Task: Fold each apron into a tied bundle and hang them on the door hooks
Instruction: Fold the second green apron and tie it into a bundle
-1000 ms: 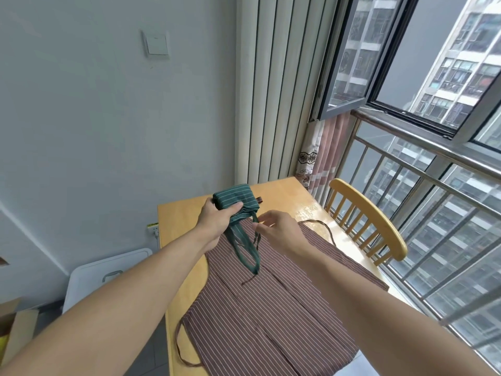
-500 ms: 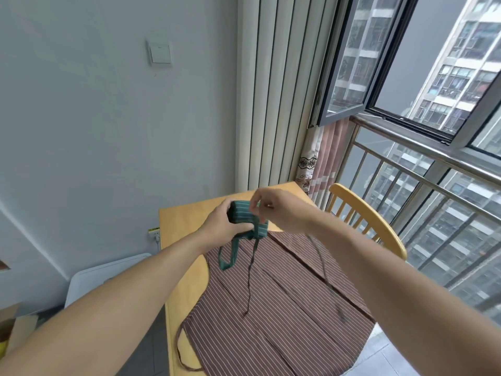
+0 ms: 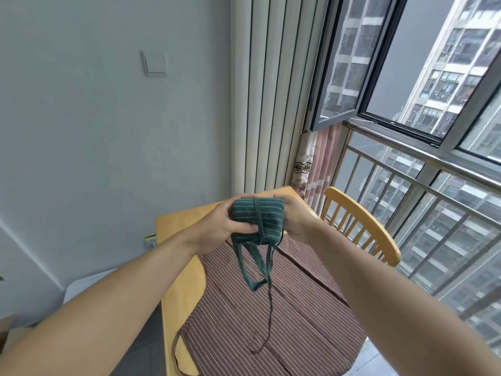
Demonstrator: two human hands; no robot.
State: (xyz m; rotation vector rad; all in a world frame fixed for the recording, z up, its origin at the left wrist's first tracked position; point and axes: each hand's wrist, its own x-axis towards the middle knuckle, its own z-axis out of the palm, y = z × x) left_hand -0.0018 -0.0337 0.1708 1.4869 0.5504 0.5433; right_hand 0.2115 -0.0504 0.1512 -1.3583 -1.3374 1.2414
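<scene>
The left hand (image 3: 217,229) and the right hand (image 3: 294,218) both grip a folded green striped cloth apron bundle (image 3: 257,219), strap wrapped around it, held above a maroon striped apron (image 3: 271,316) spread on the yellow wooden counter (image 3: 179,270).

Green apron bundle (image 3: 264,219) (strap-wrapped) above flat maroon apron (image 3: 271,316).

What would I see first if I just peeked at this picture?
First, the small green striped bundle in the middle, gripped between the left hand and the right hand, with its straps dangling. Under it a brown striped apron lies spread on the wooden table, with a yellow chair to the right.
</scene>
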